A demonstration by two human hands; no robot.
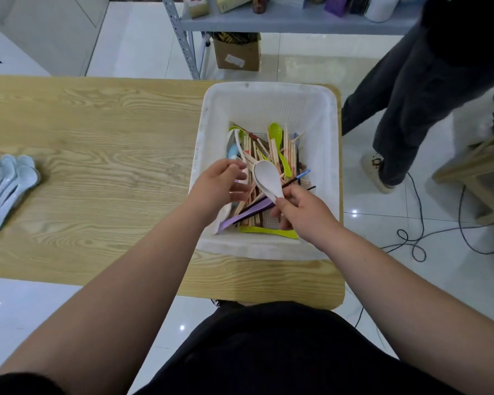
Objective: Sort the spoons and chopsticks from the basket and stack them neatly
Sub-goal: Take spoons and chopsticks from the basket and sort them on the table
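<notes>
Head view suggests early going — only a stack of pale blue spoons point(9, 189) lies at the table's point(97, 124) left end, well apart from the basket point(268, 89), which holds a tangle of chopsticks point(268, 149) and coloured spoons. Right hand point(300, 212) pinches a white spoon point(265, 178) by its handle above it; left hand point(220, 186) hovers alongside, fingers loosely spread.
</notes>
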